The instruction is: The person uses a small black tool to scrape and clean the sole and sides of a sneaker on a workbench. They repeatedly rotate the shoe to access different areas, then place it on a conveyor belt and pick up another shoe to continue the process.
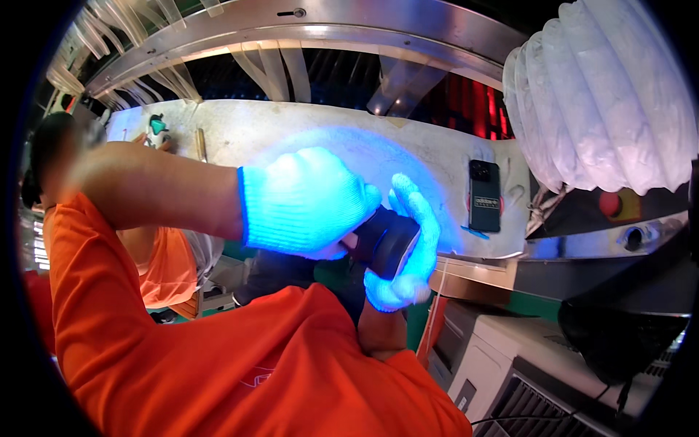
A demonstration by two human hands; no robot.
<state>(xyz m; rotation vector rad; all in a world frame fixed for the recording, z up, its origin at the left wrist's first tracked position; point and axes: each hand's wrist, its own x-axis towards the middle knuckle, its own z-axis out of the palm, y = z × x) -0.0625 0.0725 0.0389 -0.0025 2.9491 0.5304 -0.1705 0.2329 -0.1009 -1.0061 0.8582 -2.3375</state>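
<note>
Both my hands wear white knit gloves that glow blue under the light. Between them, over the near edge of the worktable (335,124), is a dark piece with a rounded end (395,251); its exact kind is hard to make out. My left hand (313,200) closes on its left side, back of the glove upward, its fingertips mostly hidden. Around the right side of the piece curve the fingers and thumb of my right hand (415,247), holding it.
On the table lie a dark phone (484,197), a small blue item (475,233) and a slim tool (201,146). A white corrugated duct (597,102) hangs at right. Clear strips (273,69) line the far frame. Another person in orange (169,269) is at left; a beige machine (484,357) stands lower right.
</note>
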